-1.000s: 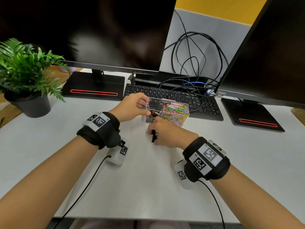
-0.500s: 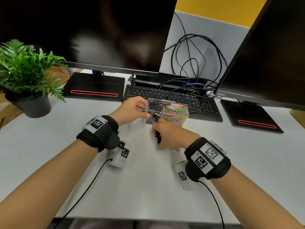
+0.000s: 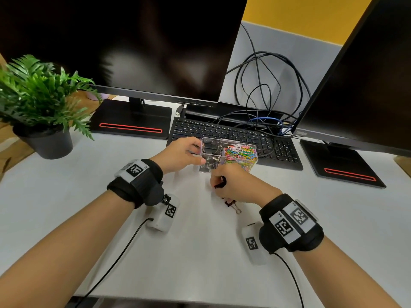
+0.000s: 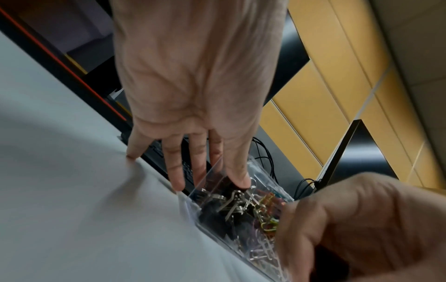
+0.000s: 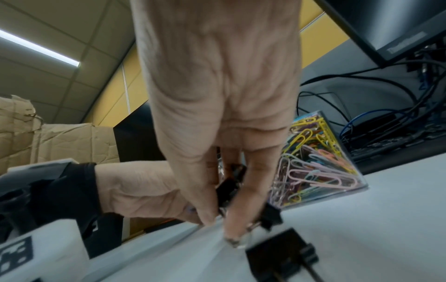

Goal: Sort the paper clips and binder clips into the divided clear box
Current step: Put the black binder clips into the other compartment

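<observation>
Two hands worked: the left grip (image 3: 182,153) held the clear box (image 3: 229,155) by its wall; just beside it, the right grip (image 3: 233,185) pinched a black binder clip (image 3: 220,182).

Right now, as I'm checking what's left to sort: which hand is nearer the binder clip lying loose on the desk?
Right. The right hand is directly beside the loose binder clip; the left hand is farther away, holding the clear box.

The scene is evenly and brightly lit from above; a long white ceiling light strip (image 5: 38,48) is seen in the right wrist view. Soft shadows are cast on the pale grey desk top (image 3: 200,252). Wrist views are blurred; straight edges are bowed.
</observation>
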